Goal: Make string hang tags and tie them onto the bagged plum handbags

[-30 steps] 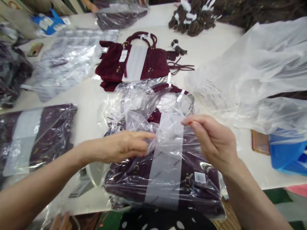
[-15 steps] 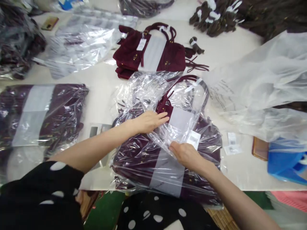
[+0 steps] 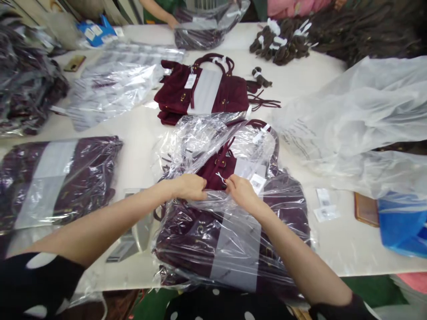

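A dark maroon handbag point(image 3: 187, 231) lies in front of me inside a clear plastic bag point(image 3: 283, 249), with a grey paper band point(image 3: 236, 249) around its middle. The plastic's mouth is open at the upper part, where bare maroon fabric and the handles show. My left hand point(image 3: 191, 186) is closed on the plastic's edge at the left of this opening. On its right side my right hand point(image 3: 242, 192) pinches the same edge, close to a thin white string point(image 3: 220, 177). A white barcode tag point(image 3: 257, 183) lies just beyond my right fingers.
Unwrapped maroon handbags point(image 3: 180, 95) lie stacked behind. A wrapped one point(image 3: 83, 178) is at the left. White plastic sheeting point(image 3: 367, 106) covers the right side, near a phone point(image 3: 366, 209) and blue box point(image 3: 403, 222). A co-worker's hand point(image 3: 172, 21) touches a wrapped bag at the back.
My hands have drawn the plastic edge down toward me, baring more of the handbag's upper front. My left hand has closed on the plastic. The view has tilted up, showing people opposite.
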Demonstrator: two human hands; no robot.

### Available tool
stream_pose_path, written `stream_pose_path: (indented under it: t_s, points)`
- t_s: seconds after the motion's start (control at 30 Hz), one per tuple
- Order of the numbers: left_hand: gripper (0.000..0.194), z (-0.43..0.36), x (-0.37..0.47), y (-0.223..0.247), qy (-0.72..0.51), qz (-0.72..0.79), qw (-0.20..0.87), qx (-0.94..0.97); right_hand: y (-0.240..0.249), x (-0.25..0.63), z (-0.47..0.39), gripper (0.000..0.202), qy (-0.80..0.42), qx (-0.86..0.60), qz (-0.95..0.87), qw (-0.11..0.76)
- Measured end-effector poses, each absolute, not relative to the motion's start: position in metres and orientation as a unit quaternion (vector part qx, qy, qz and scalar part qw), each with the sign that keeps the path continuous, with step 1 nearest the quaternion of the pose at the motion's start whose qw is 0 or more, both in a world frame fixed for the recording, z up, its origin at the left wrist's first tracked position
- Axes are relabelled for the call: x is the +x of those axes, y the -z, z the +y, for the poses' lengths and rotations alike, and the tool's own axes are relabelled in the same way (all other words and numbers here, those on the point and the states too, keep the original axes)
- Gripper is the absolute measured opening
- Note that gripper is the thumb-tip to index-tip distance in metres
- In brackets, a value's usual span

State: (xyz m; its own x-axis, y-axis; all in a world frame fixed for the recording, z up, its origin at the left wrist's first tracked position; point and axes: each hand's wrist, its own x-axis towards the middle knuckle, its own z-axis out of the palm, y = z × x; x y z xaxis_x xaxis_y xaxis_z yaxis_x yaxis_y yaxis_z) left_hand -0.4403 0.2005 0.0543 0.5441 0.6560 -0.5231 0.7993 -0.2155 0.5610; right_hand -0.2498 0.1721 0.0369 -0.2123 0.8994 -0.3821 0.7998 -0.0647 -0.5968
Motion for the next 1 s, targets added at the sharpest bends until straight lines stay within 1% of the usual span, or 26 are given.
stream_pose_path:
  t_s: [0.1, 0.17, 0.23, 0.3, 0.37, 0.4, 0.47, 0.5, 0.57, 0.63, 0.73, 0.77, 0.87, 0.9, 0.93, 1.0]
  points:
    - [0.019, 0.231, -0.429, -0.043, 0.032, 0.566, 0.408, 0.715, -0.019, -0.248, 0.170, 0.025, -0.379, -0.626, -0.680, 0.036]
    - [0.020, 0.245, -0.418, -0.033, -0.017, 0.624, 0.384, 0.681, -0.014, -0.242, 0.165, 0.026, -0.378, -0.627, -0.681, 0.027]
    - [0.022, 0.254, -0.408, -0.023, -0.042, 0.650, 0.365, 0.665, -0.013, -0.237, 0.161, 0.026, -0.376, -0.629, -0.680, 0.021]
    - [0.026, 0.262, -0.403, -0.018, -0.041, 0.652, 0.368, 0.662, -0.012, -0.234, 0.159, 0.027, -0.374, -0.631, -0.680, 0.017]
    - [0.025, 0.274, -0.404, -0.018, -0.040, 0.659, 0.381, 0.647, -0.011, -0.233, 0.158, 0.027, -0.373, -0.633, -0.678, 0.016]
    - [0.022, 0.283, -0.405, -0.020, -0.043, 0.665, 0.387, 0.638, -0.011, -0.233, 0.158, 0.027, -0.373, -0.634, -0.677, 0.017]
    - [0.010, 0.300, -0.409, -0.023, -0.071, 0.676, 0.391, 0.620, -0.011, -0.232, 0.158, 0.028, -0.373, -0.638, -0.674, 0.021]
    - [0.010, 0.308, -0.409, -0.024, -0.093, 0.681, 0.389, 0.614, -0.012, -0.232, 0.158, 0.028, -0.372, -0.641, -0.671, 0.026]
    - [0.025, 0.316, -0.407, -0.023, -0.134, 0.685, 0.378, 0.608, -0.014, -0.231, 0.160, 0.028, -0.364, -0.648, -0.668, 0.041]
    - [0.031, 0.313, -0.402, -0.016, -0.145, 0.682, 0.371, 0.614, -0.017, -0.231, 0.164, 0.026, -0.347, -0.656, -0.668, 0.056]
    - [0.029, 0.294, -0.397, -0.003, -0.110, 0.661, 0.370, 0.644, -0.019, -0.231, 0.171, 0.024, -0.326, -0.664, -0.670, 0.064]
    - [0.032, 0.288, -0.397, 0.001, -0.098, 0.647, 0.371, 0.659, -0.020, -0.231, 0.174, 0.024, -0.324, -0.665, -0.670, 0.065]
    - [0.049, 0.279, -0.400, 0.006, -0.078, 0.597, 0.376, 0.704, -0.019, -0.233, 0.177, 0.023, -0.328, -0.661, -0.671, 0.073]
    - [0.050, 0.280, -0.401, 0.007, -0.077, 0.583, 0.378, 0.715, -0.018, -0.233, 0.177, 0.023, -0.330, -0.659, -0.672, 0.077]
    - [0.045, 0.283, -0.402, 0.008, -0.079, 0.573, 0.381, 0.721, -0.018, -0.233, 0.176, 0.023, -0.330, -0.657, -0.672, 0.081]
    - [0.031, 0.292, -0.401, 0.011, -0.090, 0.566, 0.386, 0.723, -0.016, -0.232, 0.174, 0.024, -0.333, -0.654, -0.673, 0.091]
